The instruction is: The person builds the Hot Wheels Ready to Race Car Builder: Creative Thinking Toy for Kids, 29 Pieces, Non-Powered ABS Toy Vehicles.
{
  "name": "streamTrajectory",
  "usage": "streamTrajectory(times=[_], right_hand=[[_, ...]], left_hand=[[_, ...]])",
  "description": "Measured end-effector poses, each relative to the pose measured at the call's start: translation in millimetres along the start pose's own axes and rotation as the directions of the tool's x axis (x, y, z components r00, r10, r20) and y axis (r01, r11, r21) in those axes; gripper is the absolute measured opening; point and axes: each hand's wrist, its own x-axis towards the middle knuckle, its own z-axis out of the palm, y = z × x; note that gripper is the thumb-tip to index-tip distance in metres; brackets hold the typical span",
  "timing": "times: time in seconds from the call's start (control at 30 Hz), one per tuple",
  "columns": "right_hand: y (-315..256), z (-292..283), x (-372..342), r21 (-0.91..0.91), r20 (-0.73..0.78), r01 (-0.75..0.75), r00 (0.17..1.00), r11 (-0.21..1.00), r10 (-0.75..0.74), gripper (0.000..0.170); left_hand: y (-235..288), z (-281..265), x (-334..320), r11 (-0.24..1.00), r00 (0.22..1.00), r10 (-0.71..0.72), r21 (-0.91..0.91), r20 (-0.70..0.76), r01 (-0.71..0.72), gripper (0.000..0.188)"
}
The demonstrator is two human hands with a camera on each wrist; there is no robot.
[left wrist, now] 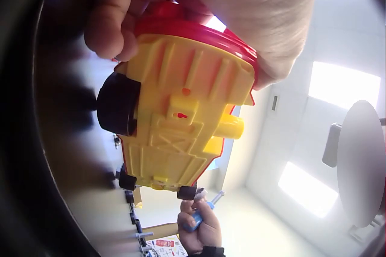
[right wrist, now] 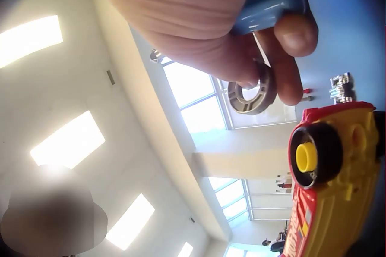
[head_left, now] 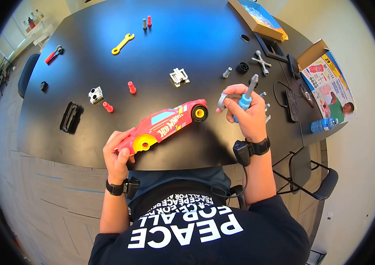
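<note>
My left hand [head_left: 118, 154] grips one end of a red toy car [head_left: 163, 125], tilted above the table's near edge. A black tyre [head_left: 199, 118] sits on the wheel at the far end; at the held end, the yellow hub [head_left: 144, 144] on this side is bare. The left wrist view shows the car's yellow underside [left wrist: 163, 115] and the bare yellow stub [left wrist: 230, 127]. In my right hand [head_left: 251, 117] is a blue-handled toy screwdriver [head_left: 244, 103], its grey tip pointing up. Thumb and finger of that hand also pinch a grey ring [right wrist: 248, 109], apart from the car.
Across the black table [head_left: 152, 66] lie a yellow wrench [head_left: 122, 44], red pegs [head_left: 132, 87], a silver engine-like piece [head_left: 179, 77], a black tray-like part [head_left: 69, 117] and a grey cross wrench [head_left: 261, 62]. Boxes [head_left: 328, 84] and a water bottle [head_left: 324, 125] stand at right.
</note>
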Motion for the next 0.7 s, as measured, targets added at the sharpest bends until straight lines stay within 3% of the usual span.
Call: streamTrajectory(times=[0.03, 0.1, 0.23, 0.3, 0.7], right_hand=[[-1.8, 3.1, -2.2, 0.001, 0.003, 0.001, 1.000, 1.000, -0.001, 0.020], [-2.7, 12.0, -5.7, -0.118, -0.007, 0.177, 0.984, 0.977, -0.179, 0.013], [-3.0, 25.9, -8.9, -0.241, -0.004, 0.166, 0.985, 0.956, -0.172, 0.009], [0.8, 27.9, -6.9, -0.436, 0.095, 0.324, 0.944, 0.840, -0.315, 0.012], [7.4, 37.7, -7.1, -0.514, 0.099, 0.357, 0.928, 0.780, -0.360, 0.016]], left_hand=[[0.4, 0.1, -0.1, 1.000, 1.000, 0.001, 0.001, -0.003, -0.001, 0.085], [0.8, -0.1, 0.2, 1.000, 1.000, 0.002, 0.006, 0.004, -0.002, 0.085], [0.8, 1.4, 0.3, 1.000, 1.000, 0.005, -0.004, 0.006, -0.005, 0.086], [1.8, 1.1, 0.8, 1.000, 1.000, 0.004, -0.001, 0.004, -0.004, 0.086], [0.2, 0.7, 0.3, 1.000, 1.000, 0.012, 0.011, 0.005, -0.012, 0.088]])
